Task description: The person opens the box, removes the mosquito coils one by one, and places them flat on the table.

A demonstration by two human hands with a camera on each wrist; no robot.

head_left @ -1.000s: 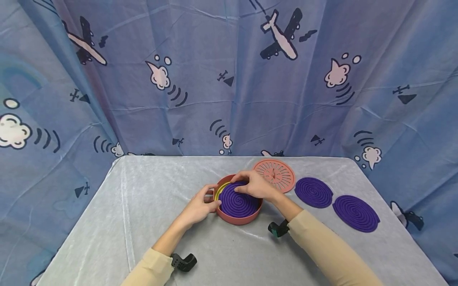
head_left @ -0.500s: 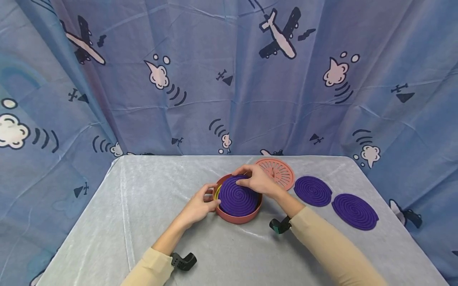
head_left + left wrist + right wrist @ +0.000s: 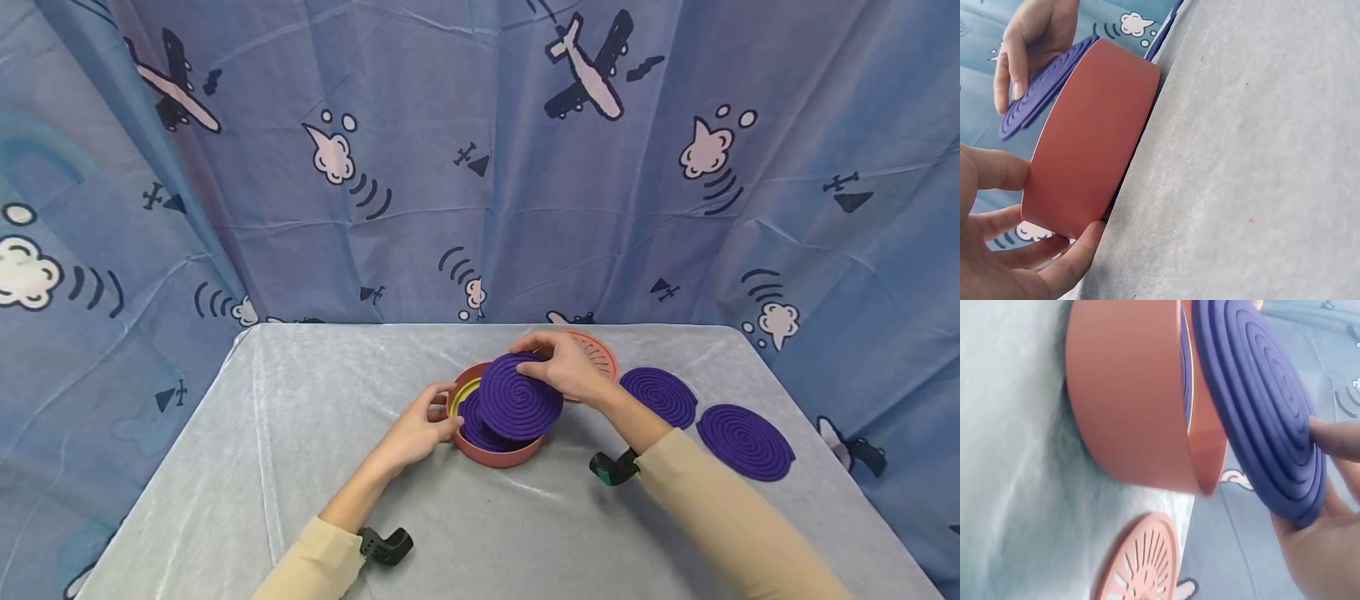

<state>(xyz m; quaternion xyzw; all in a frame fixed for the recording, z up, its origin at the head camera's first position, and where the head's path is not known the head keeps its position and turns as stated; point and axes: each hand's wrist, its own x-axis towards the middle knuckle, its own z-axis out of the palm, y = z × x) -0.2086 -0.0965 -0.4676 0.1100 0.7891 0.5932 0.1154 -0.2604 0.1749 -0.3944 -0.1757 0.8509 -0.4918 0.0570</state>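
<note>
Between the thumb and fingers of my right hand (image 3: 564, 367) is a purple mosquito coil (image 3: 521, 402), held by its far edge. It is tilted above the round orange box (image 3: 498, 458), as the right wrist view also shows. Another purple coil (image 3: 474, 427) lies inside the box, partly covered by the held one. Some yellow (image 3: 467, 392) shows along the inner left side of the box. My left hand (image 3: 415, 431) holds the box at its left side. In the left wrist view, its thumb and fingers (image 3: 1079, 259) touch the orange wall.
Behind my right hand lies a slotted orange lid (image 3: 602, 354), partly hidden. Two more purple coils, one nearer the lid (image 3: 663, 394) and one farther right (image 3: 746, 442), lie flat on the pale tablecloth (image 3: 337, 375). A patterned blue curtain (image 3: 420, 167) hangs behind the table.
My right hand has lifted a purple coil up and to the right out of the box, uncovering the coil beneath. The left hand has stayed at the box's side.
</note>
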